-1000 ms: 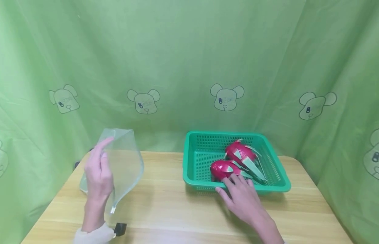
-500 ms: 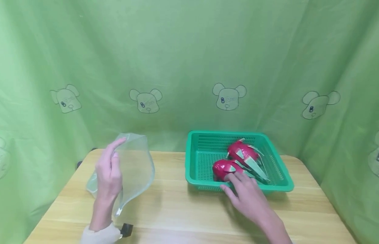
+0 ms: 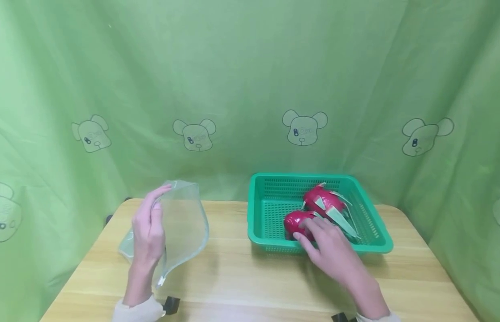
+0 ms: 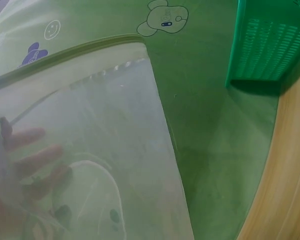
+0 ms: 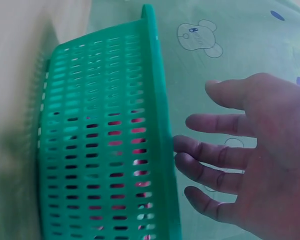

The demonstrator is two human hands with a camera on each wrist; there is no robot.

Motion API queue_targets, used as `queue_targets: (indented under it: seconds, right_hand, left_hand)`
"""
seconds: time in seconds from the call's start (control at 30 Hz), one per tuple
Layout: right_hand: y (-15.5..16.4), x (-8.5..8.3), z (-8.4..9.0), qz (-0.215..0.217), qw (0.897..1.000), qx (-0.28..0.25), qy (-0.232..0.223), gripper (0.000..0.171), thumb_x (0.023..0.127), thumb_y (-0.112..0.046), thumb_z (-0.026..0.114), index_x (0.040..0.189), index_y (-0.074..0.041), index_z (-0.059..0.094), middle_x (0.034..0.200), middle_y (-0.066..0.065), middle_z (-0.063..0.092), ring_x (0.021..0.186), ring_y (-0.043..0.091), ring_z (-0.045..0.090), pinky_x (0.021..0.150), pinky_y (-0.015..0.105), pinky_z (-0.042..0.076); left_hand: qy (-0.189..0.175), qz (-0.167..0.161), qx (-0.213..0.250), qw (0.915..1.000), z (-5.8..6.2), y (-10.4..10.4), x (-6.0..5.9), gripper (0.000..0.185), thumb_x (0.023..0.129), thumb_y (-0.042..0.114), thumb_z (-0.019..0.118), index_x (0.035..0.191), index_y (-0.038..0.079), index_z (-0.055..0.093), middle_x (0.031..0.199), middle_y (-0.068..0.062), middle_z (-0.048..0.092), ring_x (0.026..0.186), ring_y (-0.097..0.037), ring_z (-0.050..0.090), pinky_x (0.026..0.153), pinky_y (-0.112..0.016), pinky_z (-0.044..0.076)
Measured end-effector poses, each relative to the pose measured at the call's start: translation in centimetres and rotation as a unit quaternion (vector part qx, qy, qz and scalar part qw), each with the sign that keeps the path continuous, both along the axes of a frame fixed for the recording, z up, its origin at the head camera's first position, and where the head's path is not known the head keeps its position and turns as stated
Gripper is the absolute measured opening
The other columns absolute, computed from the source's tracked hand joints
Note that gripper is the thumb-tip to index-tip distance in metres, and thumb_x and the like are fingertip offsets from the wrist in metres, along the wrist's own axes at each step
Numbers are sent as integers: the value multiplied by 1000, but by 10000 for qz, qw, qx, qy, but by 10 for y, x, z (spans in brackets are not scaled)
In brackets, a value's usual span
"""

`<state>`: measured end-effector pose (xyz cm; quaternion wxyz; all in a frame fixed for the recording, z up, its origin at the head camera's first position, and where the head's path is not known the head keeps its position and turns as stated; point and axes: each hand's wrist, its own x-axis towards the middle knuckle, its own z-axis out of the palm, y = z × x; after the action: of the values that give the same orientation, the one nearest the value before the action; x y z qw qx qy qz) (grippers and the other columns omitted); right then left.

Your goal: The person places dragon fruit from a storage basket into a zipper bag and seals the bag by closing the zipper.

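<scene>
My left hand point(image 3: 148, 230) holds up a clear zip bag point(image 3: 185, 223) at the left, its mouth spread toward the right. A white slider point(image 3: 161, 281) hangs at the bag's lower corner. Through the plastic point(image 4: 140, 150) the left fingers point(image 4: 40, 160) show blurred. Over the front rim of a green plastic basket point(image 3: 255, 241) reaches my right hand point(image 3: 334, 243), its fingers apart and slightly bent. Its fingertips overlap the nearer shiny red dragon fruit point(image 3: 294, 221) in the head view. Behind lies a second dragon fruit point(image 3: 322, 199) with long green-white leaf scales.
A wooden table point(image 3: 233, 286) bears the basket point(image 5: 105, 150) on its right half. Green curtains point(image 3: 250, 89) printed with bear heads close off the back and both sides. Black pieces point(image 3: 171, 305) show at the wrists.
My left hand and the bag have moved a little to the right. The right hand has risen slightly over the nearer dragon fruit, with its fingertips further over the fruit.
</scene>
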<state>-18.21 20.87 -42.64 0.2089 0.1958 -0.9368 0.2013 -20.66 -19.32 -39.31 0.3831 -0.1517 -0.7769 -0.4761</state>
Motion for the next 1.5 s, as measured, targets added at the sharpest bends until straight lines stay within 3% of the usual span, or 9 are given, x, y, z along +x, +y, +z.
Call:
queue_targets:
  seconds: [0.17, 0.37, 0.73, 1.0, 1.5]
  right_hand:
    - [-2, -5, 9, 19, 9998, 82, -179, 42, 94, -33, 76, 121, -2, 68, 119, 17, 71, 117, 42, 62, 94, 63, 53]
    - [-3, -7, 17, -13, 9993, -142, -354, 39, 93, -31, 77, 120, -4, 68, 111, 10, 70, 102, 30, 66, 85, 52, 60]
    - [-12, -6, 29, -18, 9960, -548, -704, 35, 100, -43, 66, 121, -15, 67, 117, 4, 68, 110, 28, 63, 88, 50, 59]
    - [-20, -6, 38, 94, 9954, -690, -664, 30, 97, -33, 72, 121, -15, 66, 114, 2, 65, 102, 23, 63, 82, 42, 60]
    - [-42, -4, 45, 118, 9929, -985, -661, 44, 96, -36, 73, 133, -14, 62, 128, 1, 64, 120, 24, 59, 93, 49, 57]
  left_hand:
    - [-29, -53, 78, 10000, -1, 0, 1, 43, 104, 3, 33, 132, 3, 64, 135, -10, 66, 134, -29, 54, 114, -26, 36]
    - [-92, -149, 88, 9998, -2, 1, 0, 43, 104, 2, 33, 132, 3, 64, 136, -9, 66, 135, -30, 53, 116, -27, 36]
    - [-61, -180, 4, 9998, -4, 5, -2, 42, 104, 2, 33, 131, 1, 65, 135, -11, 66, 134, -31, 54, 115, -26, 36]
    - [-22, -240, 14, 9997, -3, 7, -1, 43, 105, 3, 32, 133, 3, 65, 135, -11, 66, 134, -28, 54, 115, -25, 37]
    - [-95, -190, -47, 9998, -5, 8, -3, 42, 104, 2, 33, 133, 2, 64, 136, -10, 66, 135, -30, 54, 115, -26, 36]
